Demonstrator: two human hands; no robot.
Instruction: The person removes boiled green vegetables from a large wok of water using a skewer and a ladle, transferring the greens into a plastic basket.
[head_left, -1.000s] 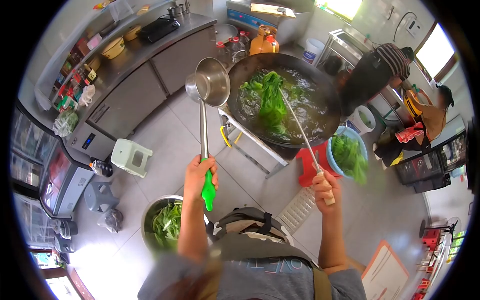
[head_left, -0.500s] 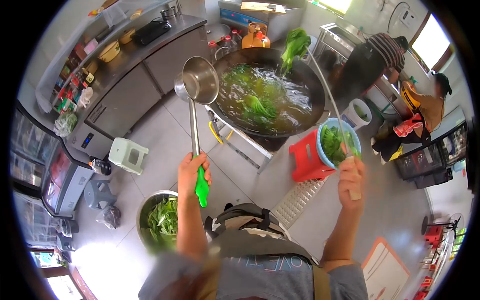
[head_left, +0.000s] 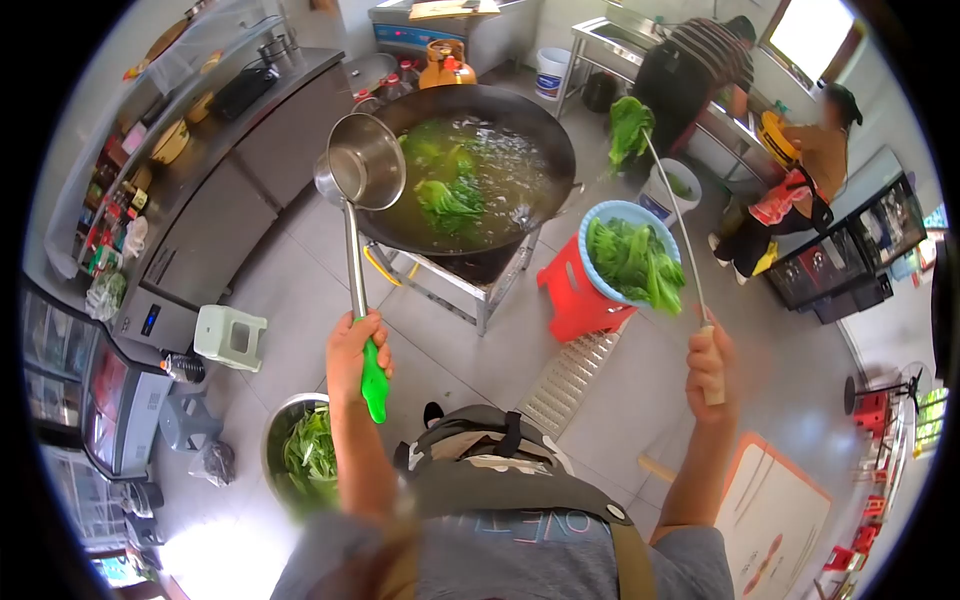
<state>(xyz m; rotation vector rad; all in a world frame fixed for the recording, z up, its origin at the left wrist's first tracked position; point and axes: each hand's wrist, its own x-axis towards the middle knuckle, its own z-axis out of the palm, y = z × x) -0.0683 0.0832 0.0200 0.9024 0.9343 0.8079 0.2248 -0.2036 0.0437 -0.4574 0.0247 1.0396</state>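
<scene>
My left hand (head_left: 357, 358) is closed round the green grip of a deep metal ladle (head_left: 366, 162). The ladle's bowl looks empty and hangs by the near left rim of a large wok (head_left: 562, 185). Leafy greens (head_left: 450, 203) float in the wok's liquid. My right hand (head_left: 710, 372) grips the wooden handle of a long metal-shafted tool (head_left: 679, 217). A clump of wilted greens (head_left: 629, 130) hangs at its far end and hides the tool's head. Below and left of that clump, a light blue basket (head_left: 672, 235) holds more cooked-looking greens (head_left: 635, 262).
The basket rests on a red stool (head_left: 566, 308). A steel bowl of raw leaves (head_left: 308, 448) stands left of me. A white bucket (head_left: 655, 197), an orange gas cylinder (head_left: 446, 66) and a pale stool (head_left: 230, 336) are around. Two people (head_left: 690, 75) work at the sink on the right.
The right hand's tool has carried the greens from over the wok to the right, past its rim, beyond the basket. The view has turned right; the left hand still holds the ladle.
</scene>
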